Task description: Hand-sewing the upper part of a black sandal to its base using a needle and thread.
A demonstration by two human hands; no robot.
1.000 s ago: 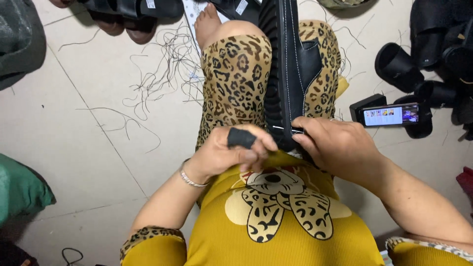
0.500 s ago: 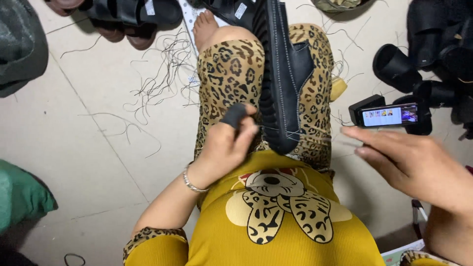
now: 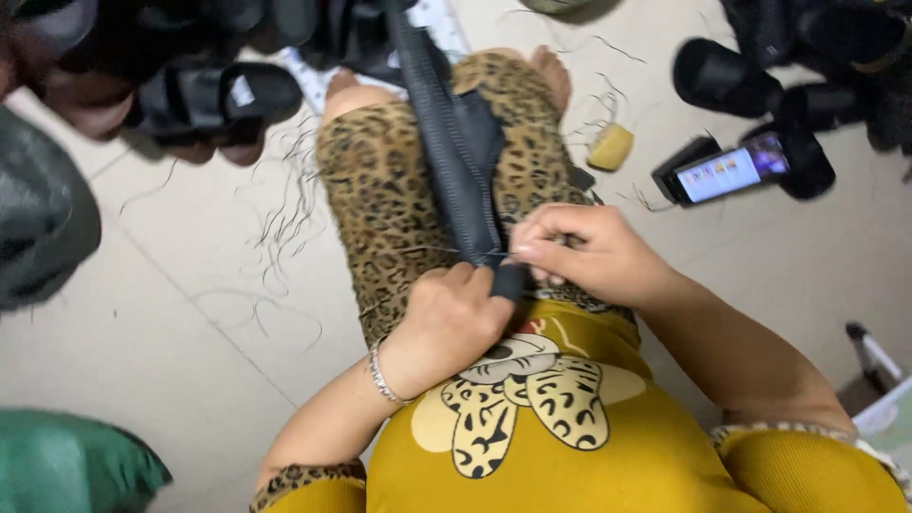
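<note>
Both hands are working a black shoe upper (image 3: 456,161) lying across the lap: left hand (image 3: 456,318) closed around its near end, right hand (image 3: 579,256) pinching thread at the seam; stitching looks unfinished.

Bare floor (image 3: 171,380) lies open left of the lap, strewn with loose threads (image 3: 285,209); black sandals (image 3: 218,95) crowd the top, a phone (image 3: 727,171) and shoes (image 3: 750,76) block the right
</note>
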